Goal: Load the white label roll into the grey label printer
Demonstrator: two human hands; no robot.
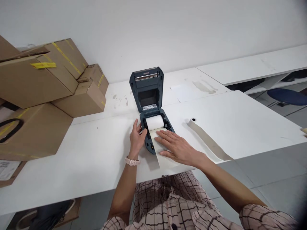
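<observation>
A dark blue-grey label printer point(148, 95) stands on the white table point(96, 156) with its lid swung up. A white paper roll point(154, 122) lies in its bay, and a strip of paper point(158, 147) runs out over the front toward me. My right hand point(176, 147) lies flat on that strip with fingers stretched out, pressing it down. My left hand point(137, 137) rests against the printer's left side, fingers curled at its edge; a pale watch sits on that wrist.
Several cardboard boxes point(43, 83) are stacked at the left of the table. A second paper roll point(193, 120) with a long unrolled strip lies right of the printer. A blue chair seat point(286, 95) and low white shelves stand at the far right.
</observation>
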